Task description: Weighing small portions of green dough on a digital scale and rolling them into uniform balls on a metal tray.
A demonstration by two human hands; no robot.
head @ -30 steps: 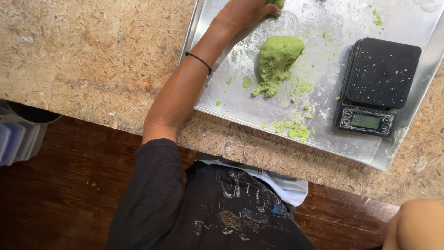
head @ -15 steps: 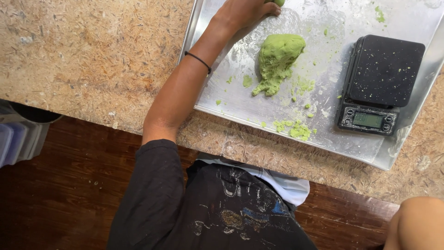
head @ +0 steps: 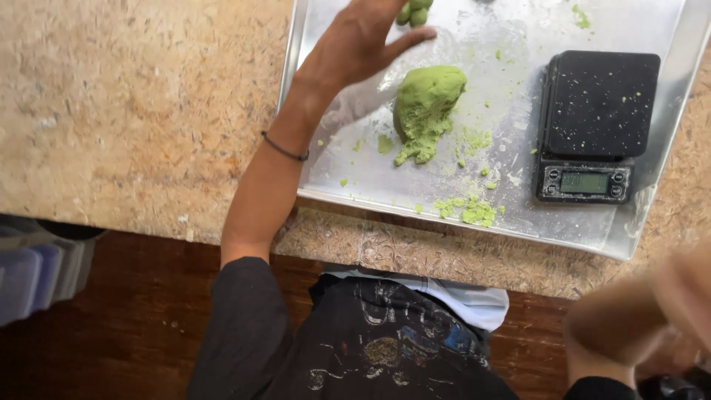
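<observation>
Green dough lump [head: 426, 104] sits mid-tray [head: 518, 22], just left of the black scale [head: 596, 126]; left hand [head: 363, 41] hovers open up-left of the dough, fingers spread, gripping nothing; small dough balls [head: 413, 12] sit past it at the tray's far edge; right hand [head: 652, 318] is a blur below the scale, can't tell its state; crumbs [head: 466, 210] near the tray's front lip could get swept off by a careless wrist.

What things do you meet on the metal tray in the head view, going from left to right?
Left hand → lump of green dough → loose green crumbs → black digital scale, all on the metal tray.
</observation>
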